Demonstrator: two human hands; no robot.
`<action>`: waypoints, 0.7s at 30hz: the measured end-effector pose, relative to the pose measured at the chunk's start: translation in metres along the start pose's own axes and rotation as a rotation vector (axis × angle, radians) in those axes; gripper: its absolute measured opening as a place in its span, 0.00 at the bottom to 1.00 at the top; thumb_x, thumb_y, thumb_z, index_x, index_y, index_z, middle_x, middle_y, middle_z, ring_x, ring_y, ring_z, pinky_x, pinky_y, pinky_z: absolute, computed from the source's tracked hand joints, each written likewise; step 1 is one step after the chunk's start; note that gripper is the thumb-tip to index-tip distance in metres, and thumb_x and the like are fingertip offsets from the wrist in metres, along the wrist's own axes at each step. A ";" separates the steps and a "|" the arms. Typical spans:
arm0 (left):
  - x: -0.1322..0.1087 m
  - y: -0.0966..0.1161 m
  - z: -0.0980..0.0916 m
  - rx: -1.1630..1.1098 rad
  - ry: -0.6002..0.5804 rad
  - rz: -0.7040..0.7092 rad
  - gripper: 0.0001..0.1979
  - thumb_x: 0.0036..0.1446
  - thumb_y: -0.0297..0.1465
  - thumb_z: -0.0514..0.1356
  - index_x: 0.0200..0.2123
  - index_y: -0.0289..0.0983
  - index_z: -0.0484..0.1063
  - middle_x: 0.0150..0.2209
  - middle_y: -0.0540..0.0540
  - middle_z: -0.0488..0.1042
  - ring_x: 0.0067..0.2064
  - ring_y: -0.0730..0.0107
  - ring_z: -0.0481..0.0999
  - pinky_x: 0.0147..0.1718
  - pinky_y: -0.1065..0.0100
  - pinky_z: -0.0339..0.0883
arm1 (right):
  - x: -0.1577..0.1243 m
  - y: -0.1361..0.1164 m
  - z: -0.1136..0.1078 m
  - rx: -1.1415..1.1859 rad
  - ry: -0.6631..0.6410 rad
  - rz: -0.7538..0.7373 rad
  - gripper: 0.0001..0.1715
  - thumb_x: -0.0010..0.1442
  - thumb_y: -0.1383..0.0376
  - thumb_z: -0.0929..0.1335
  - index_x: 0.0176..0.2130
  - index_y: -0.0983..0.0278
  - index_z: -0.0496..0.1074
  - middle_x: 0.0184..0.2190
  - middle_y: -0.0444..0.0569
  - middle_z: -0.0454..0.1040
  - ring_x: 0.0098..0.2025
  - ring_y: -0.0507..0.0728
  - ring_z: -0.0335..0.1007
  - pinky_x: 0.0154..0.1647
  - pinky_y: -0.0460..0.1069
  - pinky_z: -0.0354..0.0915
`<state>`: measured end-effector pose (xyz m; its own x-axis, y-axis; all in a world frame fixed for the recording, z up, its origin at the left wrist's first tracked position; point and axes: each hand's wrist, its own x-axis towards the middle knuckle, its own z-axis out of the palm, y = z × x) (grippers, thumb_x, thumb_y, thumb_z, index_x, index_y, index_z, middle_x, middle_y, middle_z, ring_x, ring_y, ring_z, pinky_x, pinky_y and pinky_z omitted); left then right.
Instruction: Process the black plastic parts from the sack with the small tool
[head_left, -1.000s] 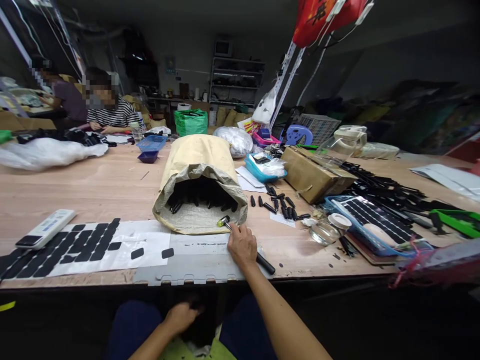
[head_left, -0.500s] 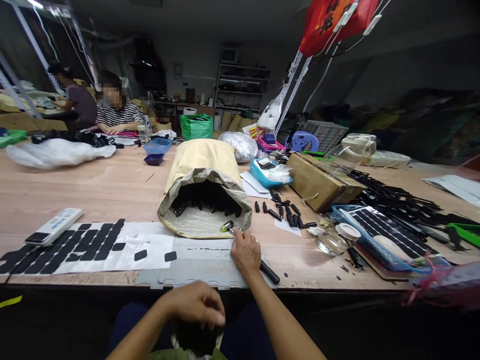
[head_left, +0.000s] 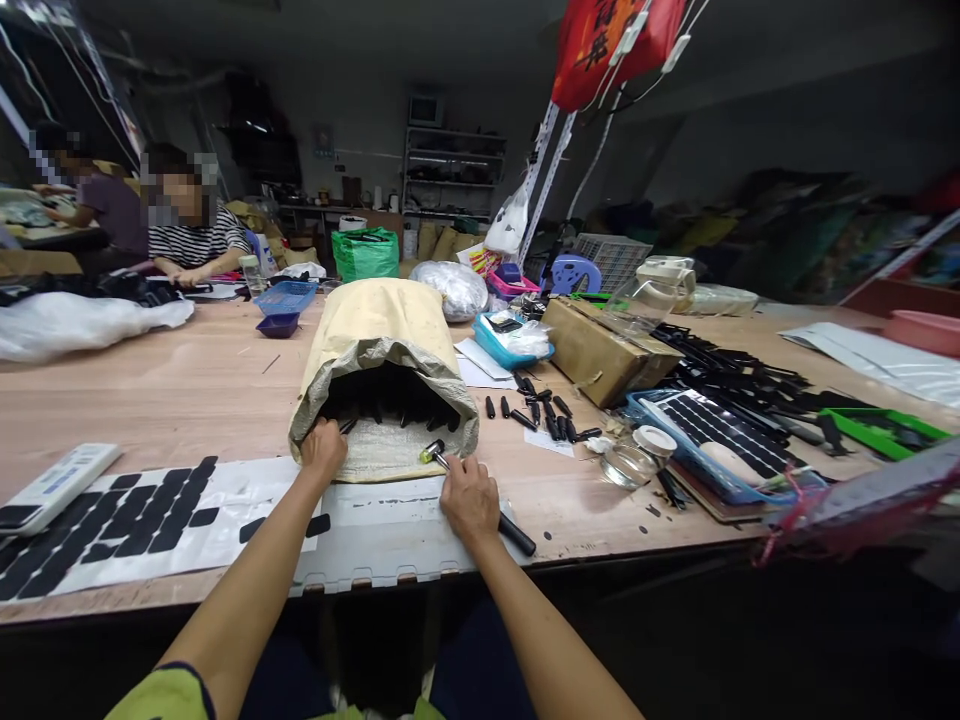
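Note:
A tan paper sack [head_left: 382, 310] lies on its side with its mouth towards me, black parts [head_left: 375, 400] in its dark inside. My left hand [head_left: 324, 450] is at the left edge of the mouth, fingers curled close to a small black piece. What those fingers grip, if anything, is hidden. My right hand [head_left: 471, 498] is closed around a small hammer [head_left: 517, 535]. Its yellow-green and metal head rests at the sack's lower lip, and its black handle end sticks out behind the hand. Beneath lies a grey plate [head_left: 375, 545].
To the left are a sheet with black stickers [head_left: 165, 510] and a white device [head_left: 64, 485]. Several black handles [head_left: 555, 415] lie right of the sack, near a cardboard box [head_left: 607, 345], a glass jar [head_left: 637, 462] and a blue tray [head_left: 720, 470]. Another person [head_left: 195, 230] sits across the table.
My left hand has moved from above my lap forward to the left side of the sack's mouth. My right hand keeps hold of the hammer. The view has turned slightly right.

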<state>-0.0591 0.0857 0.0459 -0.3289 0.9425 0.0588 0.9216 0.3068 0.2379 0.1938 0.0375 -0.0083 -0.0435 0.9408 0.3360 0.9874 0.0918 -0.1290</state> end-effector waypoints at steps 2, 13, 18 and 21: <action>-0.013 0.002 0.000 -0.083 0.025 0.125 0.11 0.60 0.32 0.57 0.42 0.34 0.76 0.45 0.36 0.75 0.48 0.52 0.74 0.44 0.60 0.66 | 0.000 0.000 0.000 0.004 0.000 0.004 0.18 0.63 0.67 0.61 0.51 0.60 0.70 0.40 0.52 0.69 0.42 0.58 0.62 0.39 0.51 0.53; -0.091 0.024 0.042 -0.420 -0.088 0.525 0.08 0.57 0.34 0.61 0.38 0.40 0.77 0.35 0.46 0.73 0.42 0.62 0.70 0.43 0.63 0.62 | 0.001 0.003 -0.001 0.048 -0.023 0.008 0.17 0.65 0.65 0.62 0.52 0.58 0.71 0.42 0.51 0.71 0.44 0.58 0.64 0.40 0.50 0.54; -0.086 0.022 0.040 -0.473 -0.106 0.507 0.08 0.55 0.33 0.62 0.39 0.39 0.75 0.35 0.47 0.74 0.41 0.62 0.70 0.41 0.64 0.62 | 0.002 0.006 -0.011 0.225 -0.062 0.053 0.18 0.64 0.67 0.62 0.51 0.57 0.73 0.43 0.49 0.74 0.44 0.56 0.67 0.41 0.48 0.59; -0.087 0.023 0.041 -0.494 -0.098 0.501 0.05 0.55 0.32 0.62 0.36 0.39 0.74 0.36 0.48 0.74 0.41 0.63 0.70 0.41 0.64 0.62 | -0.008 0.005 -0.023 0.465 0.006 0.065 0.20 0.66 0.66 0.59 0.53 0.59 0.72 0.46 0.49 0.74 0.45 0.55 0.69 0.43 0.47 0.62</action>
<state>-0.0009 0.0163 0.0069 0.1517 0.9691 0.1945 0.7483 -0.2411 0.6180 0.2029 0.0228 0.0093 0.0189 0.9477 0.3187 0.8152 0.1699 -0.5537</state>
